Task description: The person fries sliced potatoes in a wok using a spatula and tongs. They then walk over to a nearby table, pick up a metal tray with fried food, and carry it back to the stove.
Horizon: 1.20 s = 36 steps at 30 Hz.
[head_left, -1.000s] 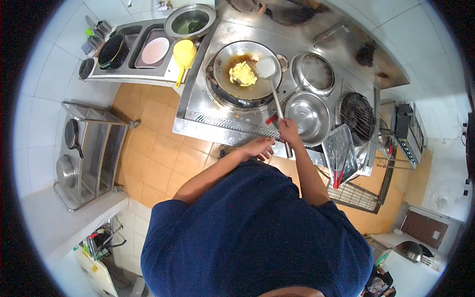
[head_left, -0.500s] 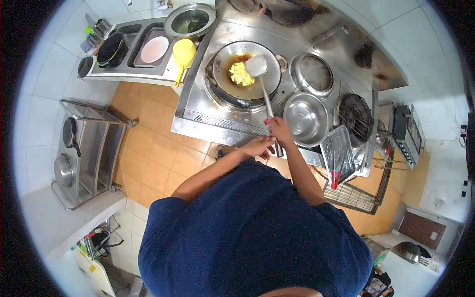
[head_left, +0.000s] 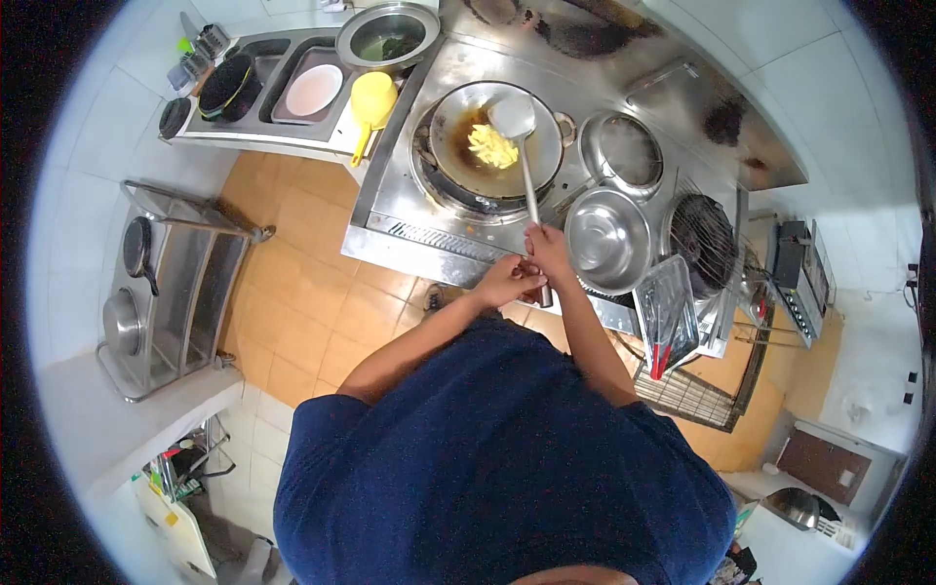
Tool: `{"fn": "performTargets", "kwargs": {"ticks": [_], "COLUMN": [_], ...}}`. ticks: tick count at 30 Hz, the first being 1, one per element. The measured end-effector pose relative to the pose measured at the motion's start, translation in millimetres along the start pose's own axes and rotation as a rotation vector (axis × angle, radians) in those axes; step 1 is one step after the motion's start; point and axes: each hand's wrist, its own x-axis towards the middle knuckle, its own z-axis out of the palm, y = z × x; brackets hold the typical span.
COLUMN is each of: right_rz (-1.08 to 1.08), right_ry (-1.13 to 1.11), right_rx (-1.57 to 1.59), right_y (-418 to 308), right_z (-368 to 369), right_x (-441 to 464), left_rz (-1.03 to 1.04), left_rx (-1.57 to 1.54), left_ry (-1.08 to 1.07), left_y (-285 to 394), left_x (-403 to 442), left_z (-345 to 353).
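Note:
My right hand (head_left: pixel 549 251) is closed around the long handle of a wok spatula (head_left: pixel 530 185). The spatula's broad metal blade rests inside the wok (head_left: pixel 469 182), just right of a heap of yellow pieces that look like cooked egg (head_left: pixel 493 146). Brownish liquid shows around the heap. My left hand (head_left: pixel 507 283) is beside the right one, near the handle's lower end. Its fingers are curled in; whether they grip the handle or something small is hidden.
Right of the wok are a steel bowl (head_left: pixel 606 241), a steaming pot (head_left: pixel 624 151) and a burner with a wire grate (head_left: pixel 700 234). A tray with red-handled tongs (head_left: pixel 660 361) sits at the stove's front. Leftward are a yellow ladle (head_left: pixel 372 102), a large pot (head_left: pixel 388 39) and sinks (head_left: pixel 302 107).
The spatula blade has shifted slightly up and right, away from the yellow heap. My left hand has drawn its fingers in closer to the handle. The whole view has shifted slightly.

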Motion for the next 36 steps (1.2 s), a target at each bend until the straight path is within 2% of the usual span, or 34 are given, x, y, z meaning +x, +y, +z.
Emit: {"fn": "performTargets", "kwargs": {"ticks": [1,6,9,11,13,14,16,21,24,28,30,32,36], "right_rz": [-0.052,-0.020,0.043,-0.078,-0.158,-0.092,0.040,-0.204,-0.174,-0.042,-0.067,-0.154,-0.011], "right_ry": [0.018,0.045,0.089,0.107,0.086,0.033,-0.062,0.137,0.153,0.020,0.054,0.120,0.100], "right_rx": [-0.029,-0.029,-0.047,-0.195,-0.265,-0.142,0.106,-0.375,-0.432,-0.206,-0.214,-0.310,-0.266], "right_y": [3,-4,0,49,67,74,27,36,57,25,25,34,26], "right_z": [-4,-26,-20,-20,-15,-19,-15,-23,-23,-27,-30,-33,-34], "right_x": [0,-1,-11,11,14,16,-13,-6,1,-28,-31,-25,-25], "left_rz": [0.002,0.004,-0.001,-0.069,-0.105,-0.104,-0.107,-0.130,-0.161,-0.249,-0.256,-0.206,-0.175], "left_rx": [-0.015,-0.007,0.189,0.228,0.197,0.150,0.102,0.119,0.065,-0.103,-0.169,-0.048,-0.021], "left_ry": [0.007,-0.023,-0.034,-0.036,-0.025,-0.012,-0.011,-0.035,-0.055,-0.122,-0.110,-0.135,-0.174], "left_y": [5,18,16,16,13,13,10,18,10,-5,-9,-6,-2], "left_x": [-4,-13,-13,-14,-18,-20,-21,-18,-11,-5,-6,-7,-8], "left_z": [5,16,10,6,5,5,5,12,16,14,16,17,17]}}
